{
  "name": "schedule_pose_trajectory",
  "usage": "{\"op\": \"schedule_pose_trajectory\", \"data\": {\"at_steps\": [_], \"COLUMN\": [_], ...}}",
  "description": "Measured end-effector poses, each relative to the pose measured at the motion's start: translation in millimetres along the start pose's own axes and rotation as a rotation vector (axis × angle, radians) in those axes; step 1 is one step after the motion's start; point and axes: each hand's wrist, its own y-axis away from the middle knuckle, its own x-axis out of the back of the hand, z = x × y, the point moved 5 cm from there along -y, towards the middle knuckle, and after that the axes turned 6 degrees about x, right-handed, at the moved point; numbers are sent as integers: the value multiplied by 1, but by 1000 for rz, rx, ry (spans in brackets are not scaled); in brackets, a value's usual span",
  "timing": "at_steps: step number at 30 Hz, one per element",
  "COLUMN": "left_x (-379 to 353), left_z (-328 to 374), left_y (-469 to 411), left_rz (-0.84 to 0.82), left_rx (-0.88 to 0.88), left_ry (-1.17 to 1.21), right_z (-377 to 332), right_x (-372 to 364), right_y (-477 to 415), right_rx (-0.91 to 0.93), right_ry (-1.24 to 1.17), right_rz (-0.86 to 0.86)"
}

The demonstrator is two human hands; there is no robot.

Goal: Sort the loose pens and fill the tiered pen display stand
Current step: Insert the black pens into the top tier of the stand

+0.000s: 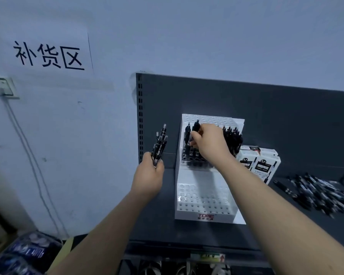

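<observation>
Pale bluish wall (187,36) ahead, dim and flat in the light. A white paper sign (48,54) with three black characters hung at upper left. Below it sat a wall socket (2,87), its cable (28,151) trailing down. To the right stood a dark grey back panel (266,108), a slotted upright (140,116) along its left edge, above a dark shelf (153,215). Plastic-wrapped bottles (28,249) lay at lower left.

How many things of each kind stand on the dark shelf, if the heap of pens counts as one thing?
Tiered pen display stand: 1
White pen boxes: 2 in view
Heap of loose pens: 1
Total: 4
</observation>
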Motion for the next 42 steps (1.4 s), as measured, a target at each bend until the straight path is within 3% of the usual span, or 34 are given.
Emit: {"op": "schedule_pose_trajectory", "data": {"at_steps": [12,23,26,31,35,39,42], "left_x": [-8,-16,-15,-23,-33,-36,-39], "left_z": [3,8,14,29,36,36,34], "left_y": [-22,-28,-22,-3,11,17,18], "left_rz": [-46,-49,-72,-130,-194,-140,-120], "left_rx": [-14,-42,-63,-106,-100,-111,-114], "left_ry": [47,161,230,261,348,300,274], "right_z": [0,0,0,-4,4,22,40], "right_x": [-20,-21,-7,4,11,36,71], "right_y": [-21,-15,-3,27,34,33,30], "right_rx": [26,-10,-29,-82,-138,-193,-152], "right_ry": [378,385,265,-270,-550,-615,-422], "right_rz": [-255,-292,-265,-270,-281,-125,117]}}
